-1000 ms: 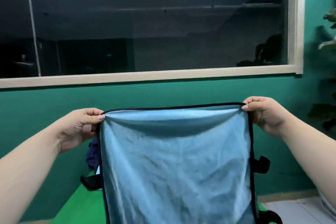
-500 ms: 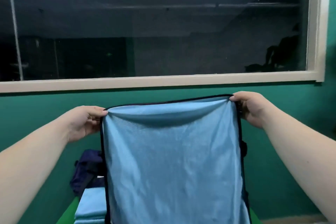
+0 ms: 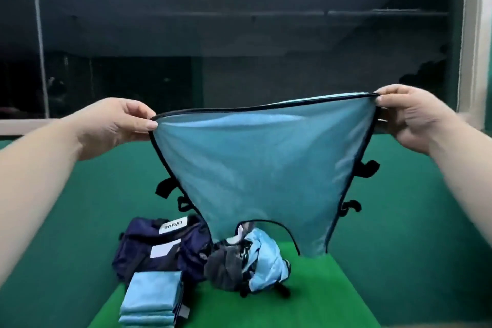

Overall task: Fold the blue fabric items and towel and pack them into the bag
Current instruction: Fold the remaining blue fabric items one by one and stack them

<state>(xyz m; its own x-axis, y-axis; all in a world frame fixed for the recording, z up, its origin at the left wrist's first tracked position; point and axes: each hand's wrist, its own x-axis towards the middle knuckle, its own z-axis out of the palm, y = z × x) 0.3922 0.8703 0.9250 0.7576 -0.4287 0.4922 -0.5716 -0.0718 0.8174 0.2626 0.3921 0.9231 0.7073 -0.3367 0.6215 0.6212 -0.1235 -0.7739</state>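
A light blue fabric item (image 3: 266, 162) with black trim and black side loops hangs spread in the air in front of me. My left hand (image 3: 119, 125) pinches its upper left corner and my right hand (image 3: 410, 117) pinches its upper right corner. Its lower edge hangs just above the green table (image 3: 332, 287). On the table lie a dark navy bag (image 3: 162, 247), a stack of folded light blue fabric (image 3: 153, 298) in front of it, and a crumpled heap of blue and grey fabric (image 3: 245, 263) to its right.
The table stands against a teal wall (image 3: 80, 194) below a wide dark window (image 3: 239, 34) with a pale frame. Bare green tabletop shows to the right of the crumpled heap.
My view has tilted down, so the table, bag and fabric piles show. My hands have spread further apart and the fabric's lower part has narrowed inward.
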